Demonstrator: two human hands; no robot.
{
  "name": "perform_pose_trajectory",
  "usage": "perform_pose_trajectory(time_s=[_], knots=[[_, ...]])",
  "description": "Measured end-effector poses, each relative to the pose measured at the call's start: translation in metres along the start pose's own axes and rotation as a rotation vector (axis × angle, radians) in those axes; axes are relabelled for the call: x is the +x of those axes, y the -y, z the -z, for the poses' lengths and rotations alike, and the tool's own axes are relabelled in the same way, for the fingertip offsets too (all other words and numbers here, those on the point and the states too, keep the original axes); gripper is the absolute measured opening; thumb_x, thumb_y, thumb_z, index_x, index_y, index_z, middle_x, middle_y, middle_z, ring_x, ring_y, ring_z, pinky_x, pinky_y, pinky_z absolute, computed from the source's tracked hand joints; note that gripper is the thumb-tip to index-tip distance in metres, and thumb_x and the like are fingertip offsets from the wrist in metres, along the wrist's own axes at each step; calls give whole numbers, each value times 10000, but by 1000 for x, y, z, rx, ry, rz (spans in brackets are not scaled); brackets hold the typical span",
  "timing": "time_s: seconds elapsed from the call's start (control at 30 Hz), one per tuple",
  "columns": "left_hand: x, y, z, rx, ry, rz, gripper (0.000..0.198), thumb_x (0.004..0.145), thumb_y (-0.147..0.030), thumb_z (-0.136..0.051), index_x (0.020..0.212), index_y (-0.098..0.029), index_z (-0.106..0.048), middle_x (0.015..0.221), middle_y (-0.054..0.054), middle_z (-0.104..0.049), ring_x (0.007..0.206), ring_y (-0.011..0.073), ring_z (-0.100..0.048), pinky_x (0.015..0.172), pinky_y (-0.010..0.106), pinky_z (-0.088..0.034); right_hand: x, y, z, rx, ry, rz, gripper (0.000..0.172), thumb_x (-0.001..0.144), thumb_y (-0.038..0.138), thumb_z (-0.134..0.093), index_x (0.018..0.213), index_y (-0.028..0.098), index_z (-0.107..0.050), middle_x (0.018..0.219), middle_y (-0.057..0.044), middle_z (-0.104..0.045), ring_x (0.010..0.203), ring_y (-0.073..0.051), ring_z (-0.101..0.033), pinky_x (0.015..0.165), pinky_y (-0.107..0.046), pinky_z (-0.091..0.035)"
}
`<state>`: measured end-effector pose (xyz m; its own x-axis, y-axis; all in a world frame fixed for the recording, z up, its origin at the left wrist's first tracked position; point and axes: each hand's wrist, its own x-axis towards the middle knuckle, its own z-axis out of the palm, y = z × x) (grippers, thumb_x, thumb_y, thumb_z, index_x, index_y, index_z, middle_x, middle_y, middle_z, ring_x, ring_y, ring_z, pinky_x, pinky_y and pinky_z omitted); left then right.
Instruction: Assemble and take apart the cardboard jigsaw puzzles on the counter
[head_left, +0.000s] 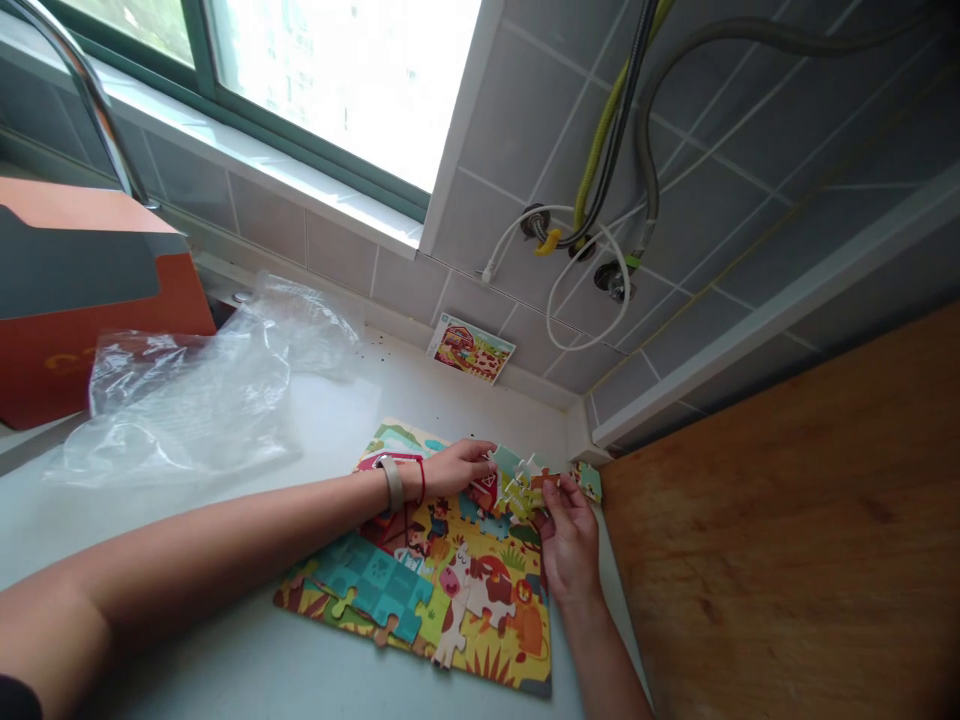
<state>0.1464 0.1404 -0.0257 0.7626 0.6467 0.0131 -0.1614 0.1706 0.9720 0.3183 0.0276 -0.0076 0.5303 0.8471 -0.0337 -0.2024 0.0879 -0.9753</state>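
A colourful farm jigsaw puzzle (pixel 450 590) lies on the white counter (pixel 247 660), mostly assembled. My left hand (pixel 461 466) reaches across its top edge, fingers pinched on a pale green puzzle piece (pixel 508 462) at the upper right corner. My right hand (pixel 568 535) rests at the puzzle's right edge, fingers curled round loose puzzle pieces (pixel 589 480). The left wrist wears a band and a red string.
A crumpled clear plastic bag (pixel 187 395) lies left of the puzzle, an orange box (pixel 82 290) behind it. A small reference picture card (pixel 471 350) leans against the tiled wall. Hoses and cables (pixel 600 200) hang above. A wooden surface (pixel 795 540) sits to the right.
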Motion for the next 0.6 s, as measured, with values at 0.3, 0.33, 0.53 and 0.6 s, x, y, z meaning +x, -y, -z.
perform_pose_trajectory(time_s=[0.3,0.33,0.53,0.6], knots=[[-11,-13,-11,12,153,-9,323,821,-455,-739,964,-171,-679,892,24,-731,847,183,-668,770,271,-536,-2,-7,-7,-36,-80,24,441,649,430,-906,942,230,-646,946,-17,-768,801,-190,-738,653,-275,-602],[-12,-11,-12,13,172,-2,345,798,-422,-763,1014,-168,-674,915,33,-735,850,188,-681,761,274,-544,-2,-6,-7,-30,-87,20,443,641,428,-910,937,228,-648,942,-15,-769,796,-185,-736,653,-271,-599],[-11,4,-12,111,110,-15,391,727,-265,-784,1074,-148,-645,850,40,-741,715,189,-706,641,268,-558,-8,-8,-13,-42,-31,36,400,643,407,-914,898,214,-674,877,-10,-765,787,-173,-722,734,-291,-591],[-9,7,-11,121,104,-41,379,745,-283,-781,1073,-142,-652,846,47,-744,738,197,-711,648,268,-562,-9,-8,-15,-42,-22,36,394,648,409,-911,897,213,-676,874,-13,-762,784,-180,-723,744,-310,-594]])
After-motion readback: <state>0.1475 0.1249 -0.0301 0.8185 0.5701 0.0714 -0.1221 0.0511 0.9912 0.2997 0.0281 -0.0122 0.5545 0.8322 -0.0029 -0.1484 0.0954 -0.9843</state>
